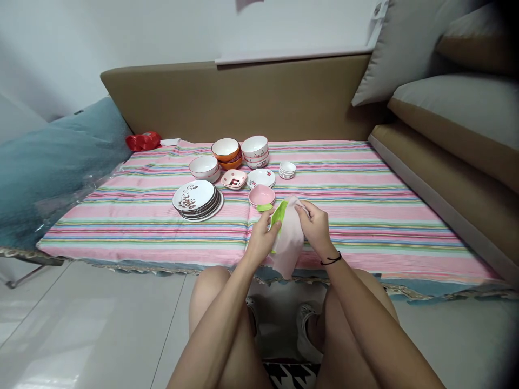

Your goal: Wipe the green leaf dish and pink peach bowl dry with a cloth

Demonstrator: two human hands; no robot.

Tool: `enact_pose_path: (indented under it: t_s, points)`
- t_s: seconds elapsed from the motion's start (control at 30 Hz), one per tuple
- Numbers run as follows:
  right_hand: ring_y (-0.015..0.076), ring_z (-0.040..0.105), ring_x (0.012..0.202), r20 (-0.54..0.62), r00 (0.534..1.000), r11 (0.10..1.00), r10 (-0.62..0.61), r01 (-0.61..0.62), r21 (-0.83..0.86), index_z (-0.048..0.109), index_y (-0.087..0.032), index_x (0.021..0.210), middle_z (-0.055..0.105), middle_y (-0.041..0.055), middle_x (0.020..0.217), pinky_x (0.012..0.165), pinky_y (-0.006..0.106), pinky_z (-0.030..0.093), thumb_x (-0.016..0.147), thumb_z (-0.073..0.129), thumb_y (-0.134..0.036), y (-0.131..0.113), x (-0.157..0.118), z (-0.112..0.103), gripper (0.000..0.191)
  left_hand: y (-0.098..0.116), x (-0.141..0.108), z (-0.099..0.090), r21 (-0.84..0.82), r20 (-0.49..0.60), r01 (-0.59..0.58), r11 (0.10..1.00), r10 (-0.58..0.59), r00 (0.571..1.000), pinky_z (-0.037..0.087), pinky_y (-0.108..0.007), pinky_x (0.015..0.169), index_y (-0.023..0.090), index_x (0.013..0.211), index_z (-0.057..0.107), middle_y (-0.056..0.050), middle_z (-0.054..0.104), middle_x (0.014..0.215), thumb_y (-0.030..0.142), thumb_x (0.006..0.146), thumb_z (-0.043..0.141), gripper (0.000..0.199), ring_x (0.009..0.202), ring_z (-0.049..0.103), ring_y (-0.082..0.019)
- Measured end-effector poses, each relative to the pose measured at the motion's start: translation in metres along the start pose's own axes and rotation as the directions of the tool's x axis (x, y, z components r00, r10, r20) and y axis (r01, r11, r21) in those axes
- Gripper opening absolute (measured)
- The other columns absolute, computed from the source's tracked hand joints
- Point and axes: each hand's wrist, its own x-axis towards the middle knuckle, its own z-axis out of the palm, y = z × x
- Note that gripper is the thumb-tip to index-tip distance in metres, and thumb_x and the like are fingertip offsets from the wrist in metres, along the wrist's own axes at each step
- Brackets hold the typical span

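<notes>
My left hand [264, 233] is closed on the edge of a bright green dish [279, 212], thumb on top. A pale pink cloth [291, 235] lies against the dish and hangs down, pinched at its top by my right hand [313, 220]. The cloth hides much of the dish. Just beyond my left hand stands a pink bowl [261, 195]. In front of that bowl shows a small green piece [265, 207]; I cannot tell whether it belongs to the held dish.
Farther back are patterned plates [194, 197], a square pink dish [234, 179], floral plates [263, 178], small white dishes [287, 169], orange bowls [226, 149] and white bowls [255, 147]. All rest on a striped cloth [357, 200]. Cushions [458, 119] stand at the right.
</notes>
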Motion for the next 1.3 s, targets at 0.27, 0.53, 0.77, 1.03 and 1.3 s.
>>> enact_pose_path:
  t_s: [0.27, 0.53, 0.77, 1.03, 1.3]
  points:
    - [0.0189, 0.059, 0.069, 0.048, 0.992, 0.992, 0.12, -0.121, 0.017, 0.067, -0.018, 0.079, 0.068, 0.0027, 0.076, 0.064, 0.029, 0.043, 0.063, 0.071, -0.04, 0.008, 0.003, 0.003, 0.027, 0.007, -0.004, -0.001, -0.006, 0.134, 0.012, 1.0, -0.011, 0.991, 0.04, -0.026, 0.069, 0.017, 0.105, 0.057, -0.001, 0.061, 0.085, 0.045, 0.076, 0.062, 0.04, 0.075, 0.052, -0.015]
    - [0.0156, 0.05, 0.059, -0.134, 0.984, 0.982, 0.115, -0.132, -0.132, 0.063, -0.019, 0.068, 0.062, 0.0008, 0.063, 0.057, 0.027, 0.035, 0.069, 0.065, -0.051, 0.009, 0.008, -0.003, 0.032, 0.001, -0.001, -0.002, -0.009, 0.066, 0.096, 0.995, -0.095, 0.993, 0.042, -0.033, 0.087, 0.018, 0.115, 0.052, -0.008, 0.059, 0.114, 0.038, 0.057, 0.079, 0.067, 0.105, 0.054, -0.023]
    - [0.0193, 0.055, 0.068, -0.126, 0.988, 0.99, 0.094, -0.106, -0.089, 0.064, -0.019, 0.081, 0.065, 0.004, 0.074, 0.065, 0.03, 0.04, 0.074, 0.058, -0.042, 0.011, 0.009, -0.005, 0.025, 0.001, 0.001, -0.005, 0.043, 0.029, -0.042, 0.998, 0.041, 0.999, 0.037, -0.04, 0.099, 0.02, 0.117, 0.05, -0.008, 0.056, 0.124, 0.024, 0.053, 0.081, 0.071, 0.117, 0.05, -0.027]
    - [0.0221, 0.059, 0.082, -0.007, 0.991, 0.983, 0.132, -0.13, 0.126, 0.064, -0.017, 0.092, 0.067, 0.007, 0.092, 0.075, 0.034, 0.045, 0.07, 0.06, -0.034, 0.018, 0.012, -0.003, 0.029, -0.001, 0.0, -0.005, -0.013, 0.107, -0.048, 0.999, 0.049, 0.993, 0.041, -0.038, 0.097, 0.019, 0.121, 0.049, -0.009, 0.056, 0.126, 0.02, 0.057, 0.077, 0.069, 0.114, 0.053, -0.025]
    - [0.0195, 0.058, 0.071, 0.18, 0.941, 0.902, 0.285, -0.327, 0.282, 0.061, -0.017, 0.084, 0.066, 0.0039, 0.08, 0.06, 0.03, 0.046, 0.064, 0.067, -0.044, 0.017, 0.013, -0.005, 0.033, 0.008, -0.002, -0.011, -0.292, 0.174, 0.065, 0.954, -0.014, 0.985, 0.049, -0.032, 0.084, 0.022, 0.127, 0.041, -0.009, 0.05, 0.13, 0.024, 0.058, 0.077, 0.078, 0.104, 0.058, -0.02]
